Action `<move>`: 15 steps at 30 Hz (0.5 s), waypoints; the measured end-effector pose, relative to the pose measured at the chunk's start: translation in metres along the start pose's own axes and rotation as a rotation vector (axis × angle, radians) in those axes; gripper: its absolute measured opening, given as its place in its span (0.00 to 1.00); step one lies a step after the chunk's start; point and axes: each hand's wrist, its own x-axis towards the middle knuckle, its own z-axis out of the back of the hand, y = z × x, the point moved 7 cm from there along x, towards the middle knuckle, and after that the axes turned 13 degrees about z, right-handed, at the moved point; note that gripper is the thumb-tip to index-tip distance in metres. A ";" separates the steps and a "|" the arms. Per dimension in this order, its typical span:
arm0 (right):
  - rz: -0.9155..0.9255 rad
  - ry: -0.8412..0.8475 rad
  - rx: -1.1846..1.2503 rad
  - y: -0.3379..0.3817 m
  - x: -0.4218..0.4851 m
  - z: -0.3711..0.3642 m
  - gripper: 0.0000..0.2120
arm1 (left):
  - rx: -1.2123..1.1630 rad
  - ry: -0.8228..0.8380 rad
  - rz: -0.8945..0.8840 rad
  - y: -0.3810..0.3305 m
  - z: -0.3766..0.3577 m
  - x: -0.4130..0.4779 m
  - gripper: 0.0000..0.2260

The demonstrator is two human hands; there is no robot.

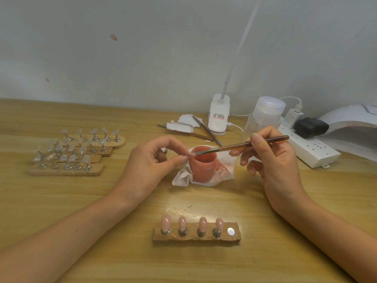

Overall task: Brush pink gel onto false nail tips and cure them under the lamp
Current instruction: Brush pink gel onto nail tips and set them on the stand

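My left hand (151, 160) pinches a small clear nail tip (191, 154) on its stand between thumb and fingers, just left of the open pink gel jar (203, 163). My right hand (271, 158) holds a brown-handled brush (240, 145); its bristles touch the held tip above the jar's rim. Near the table's front edge lies a wooden holder (196, 237) carrying several pink-coated tips (166, 221) and one bare metal disc (231, 231). The white curing lamp (350, 127) stands at the far right.
A stained white tissue (183, 177) lies under the jar. Several wooden holders with clear tips (71, 154) sit at the left. Behind the jar are tweezers and brushes (206, 131), a clip lamp base (218, 116), a clear pump bottle (265, 115) and a white power strip (312, 151).
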 end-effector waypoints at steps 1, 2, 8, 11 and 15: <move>-0.009 -0.010 -0.011 -0.001 0.000 0.001 0.09 | -0.003 0.001 0.000 0.000 0.000 0.000 0.05; -0.020 -0.027 -0.017 -0.002 0.000 0.003 0.09 | -0.005 0.001 0.001 0.000 0.000 0.000 0.05; -0.007 -0.015 0.005 -0.001 0.000 0.001 0.09 | -0.010 -0.002 0.008 0.002 0.000 0.001 0.05; -0.016 -0.035 -0.024 -0.002 0.000 0.004 0.09 | -0.008 -0.001 0.017 0.003 0.001 0.002 0.04; -0.009 -0.041 -0.002 -0.002 0.001 0.005 0.10 | -0.014 0.005 0.023 0.003 0.000 0.001 0.03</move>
